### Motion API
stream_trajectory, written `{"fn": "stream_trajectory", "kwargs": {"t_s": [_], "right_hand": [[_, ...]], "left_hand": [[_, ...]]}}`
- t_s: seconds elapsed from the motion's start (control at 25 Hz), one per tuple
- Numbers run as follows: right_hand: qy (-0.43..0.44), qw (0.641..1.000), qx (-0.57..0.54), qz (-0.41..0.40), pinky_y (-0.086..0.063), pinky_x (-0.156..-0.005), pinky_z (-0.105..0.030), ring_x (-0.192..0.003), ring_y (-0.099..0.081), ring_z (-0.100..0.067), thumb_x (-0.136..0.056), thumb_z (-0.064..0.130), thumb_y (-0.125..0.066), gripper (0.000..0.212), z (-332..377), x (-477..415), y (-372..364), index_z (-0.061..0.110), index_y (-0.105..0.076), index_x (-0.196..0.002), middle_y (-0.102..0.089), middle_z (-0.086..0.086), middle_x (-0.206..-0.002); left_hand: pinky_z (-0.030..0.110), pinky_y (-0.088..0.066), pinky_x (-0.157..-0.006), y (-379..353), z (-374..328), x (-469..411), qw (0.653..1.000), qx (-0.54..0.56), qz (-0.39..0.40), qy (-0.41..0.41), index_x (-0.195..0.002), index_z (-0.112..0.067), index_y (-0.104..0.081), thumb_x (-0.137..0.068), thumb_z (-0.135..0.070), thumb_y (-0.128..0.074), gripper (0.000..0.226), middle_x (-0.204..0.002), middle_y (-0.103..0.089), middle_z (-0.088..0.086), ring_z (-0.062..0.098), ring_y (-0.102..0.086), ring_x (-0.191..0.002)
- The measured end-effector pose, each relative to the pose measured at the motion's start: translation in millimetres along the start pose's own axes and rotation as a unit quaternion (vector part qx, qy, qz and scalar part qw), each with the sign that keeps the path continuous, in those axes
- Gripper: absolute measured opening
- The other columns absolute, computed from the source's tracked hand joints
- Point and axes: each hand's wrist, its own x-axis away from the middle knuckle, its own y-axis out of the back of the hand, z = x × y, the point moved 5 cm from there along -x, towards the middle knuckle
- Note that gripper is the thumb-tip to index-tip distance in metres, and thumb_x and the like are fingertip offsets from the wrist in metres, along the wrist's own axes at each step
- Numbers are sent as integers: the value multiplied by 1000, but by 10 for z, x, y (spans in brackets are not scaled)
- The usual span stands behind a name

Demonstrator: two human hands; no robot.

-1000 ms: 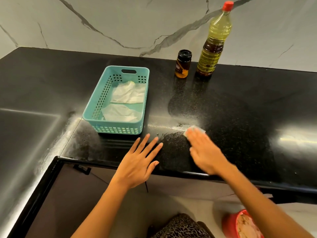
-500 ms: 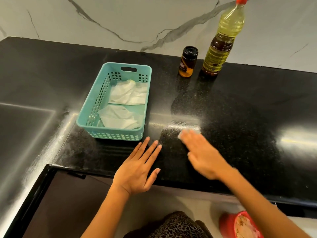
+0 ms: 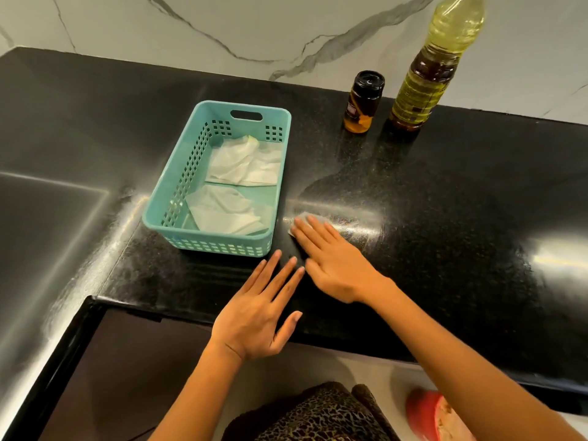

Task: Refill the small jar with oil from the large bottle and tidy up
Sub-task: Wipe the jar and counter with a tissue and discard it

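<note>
Your right hand (image 3: 331, 262) lies flat on the black tabletop (image 3: 461, 192) just right of the teal basket (image 3: 219, 246), fingers straight and together, pressing a small pale wipe (image 3: 304, 214) down against the surface. Only the wipe's far edge and one corner show past your fingertips. Your left hand (image 3: 254, 316) rests palm-down in front of the basket's near right corner, fingers spread and relaxed, holding nothing, with its fingertips just beside your right hand. The small jar (image 3: 362, 101) stands upright well behind the basket's far right corner, with its black lid on and amber oil in its lower part. The large bottle (image 3: 426, 68) stands just to the jar's right, upright, filled with yellow oil, and its top is cut off by the frame. Inside the basket lie two crumpled white tissues (image 3: 245, 163) — one toward the far end, one toward the near end.
</note>
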Motion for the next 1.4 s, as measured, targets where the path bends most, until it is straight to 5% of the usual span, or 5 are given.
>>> {"fn": "stream_trajectory", "kwargs": {"t_s": [0.2, 0.36, 0.64, 0.96, 1.4], "right_hand": [[-126, 990, 12, -69, -20, -111, -41, -129, -31, -35, -75, 27, -20, 60, -1227, -17, 323, 5, -41, -127, -39, -15, -135], [-295, 954, 11, -45, -20, -109, -43, -128, -28, -34, -84, 34, -22, 57, -1813, -745, 551, 1, -38, -126, -37, -20, -134], [-104, 994, -11, 0, 7, -116, -36, -144, 10, -21, -94, 32, -15, 60, -603, -802, 111, 11, -3, -149, 5, -3, -157], [-229, 973, -7, -25, -12, -114, -46, -139, -12, -31, -92, 30, -21, 54, -1627, -1164, 434, 3, -26, -139, -22, -15, -149], [14, 1000, -14, -8, 10, -115, -30, -143, 8, -15, -77, 37, -7, 74, -13, 0, -15, 16, -11, -148, 4, 5, -153]], "left_hand": [[44, -23, -112, -23, -18, 22, 1000, 5, -12, -2, -141, -8, -33, -94, -42, -25, 60, -149, -32, 12, 32, -16, -141], [45, -25, -110, -18, -24, 30, 1000, 5, -19, -4, -141, -7, -35, -92, -41, -31, 59, -148, -33, 12, 33, -18, -141], [46, -27, -109, -15, -30, 24, 1000, 6, -29, -5, -140, -7, -35, -92, -40, -28, 59, -148, -33, 13, 34, -19, -141], [45, -27, -109, -24, -23, 31, 999, 1, -35, -8, -141, -8, -34, -93, -39, -26, 58, -148, -32, 12, 34, -19, -140], [45, -27, -110, -19, -28, 39, 998, -1, -57, -4, -143, -8, -28, -93, -39, -28, 59, -149, -32, 12, 35, -20, -140]]}}
